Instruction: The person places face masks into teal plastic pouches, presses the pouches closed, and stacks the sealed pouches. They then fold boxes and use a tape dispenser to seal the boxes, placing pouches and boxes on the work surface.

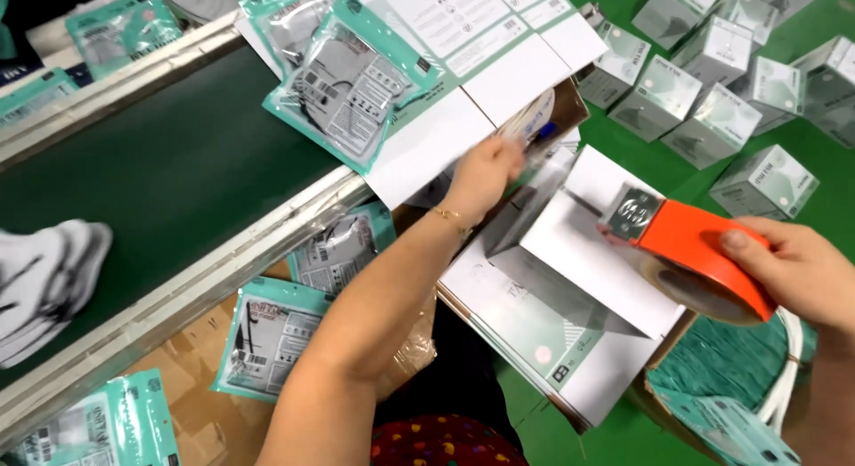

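Here the right hand [802,270], at about three o'clock in the view, is closed around an orange tape dispenser [695,252], thumb on top and fingers curled under, its metal blade end pointing toward the centre. The left hand [481,172], just above centre, lies palm down with fingers together, pressing on a flap of the white carton [570,297] that stands open at about five o'clock. Whether those fingers also pinch something clear and crinkly at their tips I cannot tell. The carton looks light and fairly stiff, but its loose flaps would likely spring back unless held flat near the seam; the dispenser looks rigid and easy to hold by its body, with the toothed blade best kept clear of fingers. Teal and grey plastic pouches [347,83] lie at eleven o'clock, with more at seven o'clock beside the dark green conveyor belt [160,163]; they seem soft and slippery. Small grey and white cube boxes [712,119] crowd the green table [668,172] at one to two o'clock.
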